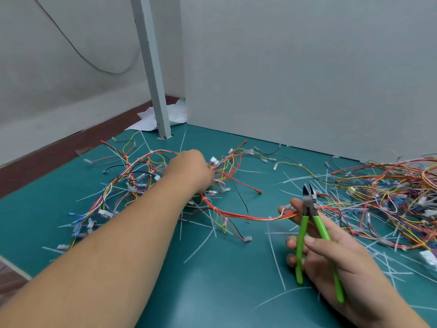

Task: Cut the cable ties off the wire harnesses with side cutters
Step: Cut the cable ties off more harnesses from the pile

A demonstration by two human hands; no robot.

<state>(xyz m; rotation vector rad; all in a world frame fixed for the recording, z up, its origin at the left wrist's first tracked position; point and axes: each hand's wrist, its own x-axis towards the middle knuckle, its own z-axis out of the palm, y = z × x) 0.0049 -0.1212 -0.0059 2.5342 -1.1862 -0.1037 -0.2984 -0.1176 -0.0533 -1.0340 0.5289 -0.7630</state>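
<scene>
- The right hand (331, 252) gripped the green handles of the side cutters (311, 210), thumb laid over one handle, the blades pointing up and standing a little apart
- A red wire harness (236, 213) ran across that hand's outstretched fingertips, just behind the cutter head, with a white cable tie (269, 218) round it nearby
- The left hand (189, 171) reached far out into the tangle of wires at the harness's other end on the green table (212, 292); its fingers were hidden, so I could not tell whether it held anything
- A heap of harnesses (390, 185) lay at the right, and cut ties (275, 252) were strewn about
</scene>
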